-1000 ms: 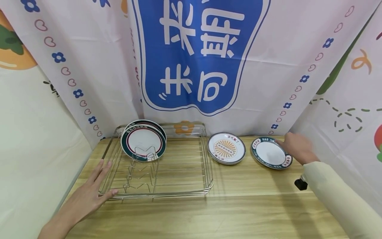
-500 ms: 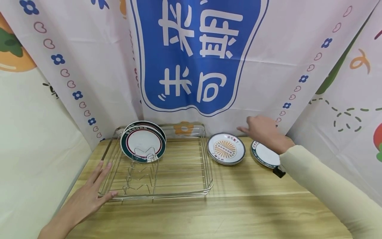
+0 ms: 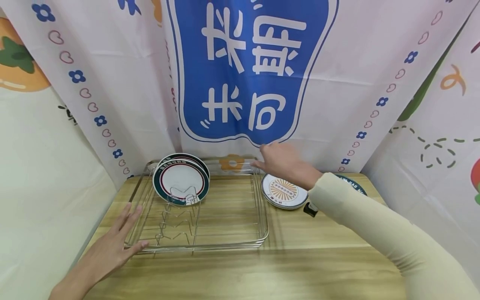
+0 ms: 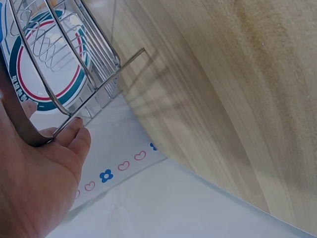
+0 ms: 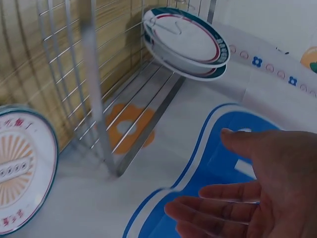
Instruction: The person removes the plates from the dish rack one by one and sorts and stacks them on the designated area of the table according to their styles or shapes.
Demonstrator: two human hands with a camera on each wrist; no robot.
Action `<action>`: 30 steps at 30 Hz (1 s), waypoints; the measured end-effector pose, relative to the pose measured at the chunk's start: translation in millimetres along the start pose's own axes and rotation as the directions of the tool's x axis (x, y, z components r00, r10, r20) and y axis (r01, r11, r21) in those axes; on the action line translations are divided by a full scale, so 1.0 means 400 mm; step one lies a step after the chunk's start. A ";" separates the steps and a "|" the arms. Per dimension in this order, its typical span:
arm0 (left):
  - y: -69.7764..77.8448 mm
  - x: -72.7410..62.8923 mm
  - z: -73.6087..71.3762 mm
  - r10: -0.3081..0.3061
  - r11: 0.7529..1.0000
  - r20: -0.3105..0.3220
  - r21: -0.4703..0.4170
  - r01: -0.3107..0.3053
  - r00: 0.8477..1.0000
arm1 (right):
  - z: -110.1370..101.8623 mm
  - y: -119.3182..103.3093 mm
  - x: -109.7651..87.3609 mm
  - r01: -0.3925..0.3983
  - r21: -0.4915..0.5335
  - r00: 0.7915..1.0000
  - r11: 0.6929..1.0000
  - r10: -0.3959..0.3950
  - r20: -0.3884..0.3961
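Observation:
My left hand rests at the front-left corner of a wire dish rack, fingers straight and spread along its side, thumb at the front rim. In the left wrist view the rack's rim runs across this hand. Two green-rimmed plates lean upright in the rack's back left. My right hand reaches over the rack's back-right corner with nothing in it; its fingers show straight and loose in the right wrist view. Below it lies a small stack of white plates with an orange sunburst print.
Farther right, another green-rimmed plate is mostly hidden behind my right sleeve. A printed cloth hangs close behind the rack, and more cloth walls stand at both sides of the wooden table.
My right hand has swept left from the green-rimmed plate at the right, across the white plates, to the rack's back-right corner. My left hand and the plates have stayed put.

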State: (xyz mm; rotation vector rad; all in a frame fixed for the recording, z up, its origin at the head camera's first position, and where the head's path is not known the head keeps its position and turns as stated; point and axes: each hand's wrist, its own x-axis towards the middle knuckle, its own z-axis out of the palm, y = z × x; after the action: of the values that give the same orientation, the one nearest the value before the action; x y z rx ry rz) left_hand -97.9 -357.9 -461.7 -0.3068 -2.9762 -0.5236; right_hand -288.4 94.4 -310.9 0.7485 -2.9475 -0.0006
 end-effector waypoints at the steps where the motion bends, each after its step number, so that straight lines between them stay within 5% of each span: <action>1: 0.001 -0.001 0.001 0.000 1.000 0.000 0.002 0.000 1.000 | 0.002 -0.014 0.007 0.015 0.005 1.000 1.000 -0.015 0.004; 8: 0.000 -0.006 0.008 -0.012 1.000 0.013 0.001 0.012 1.000 | 0.025 -0.102 0.079 0.136 0.135 0.990 0.981 -0.138 0.005; 14: -0.011 0.001 0.009 0.007 1.000 0.011 0.017 -0.007 1.000 | 0.055 -0.176 0.164 0.271 0.385 0.957 0.882 -0.292 -0.005; 17: -0.012 0.004 0.003 0.018 0.999 0.009 0.027 -0.018 1.000 | 0.075 -0.214 0.201 0.282 0.427 0.951 0.859 -0.309 -0.008; 23: -0.009 0.009 -0.010 0.014 0.999 0.011 0.031 -0.015 1.000 | 0.114 -0.282 0.255 0.300 0.416 0.944 0.859 -0.330 0.002; 30: -0.003 0.000 -0.005 0.008 1.000 0.010 0.013 -0.008 1.000 | 0.170 -0.335 0.285 0.273 0.336 0.951 0.901 -0.305 0.044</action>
State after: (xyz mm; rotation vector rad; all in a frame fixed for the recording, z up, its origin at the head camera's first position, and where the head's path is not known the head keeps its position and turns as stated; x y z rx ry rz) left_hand -98.1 -359.8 -460.2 -0.3206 -2.9852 -0.5027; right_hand -330.7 -79.4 -370.8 1.2598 -2.9258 0.4527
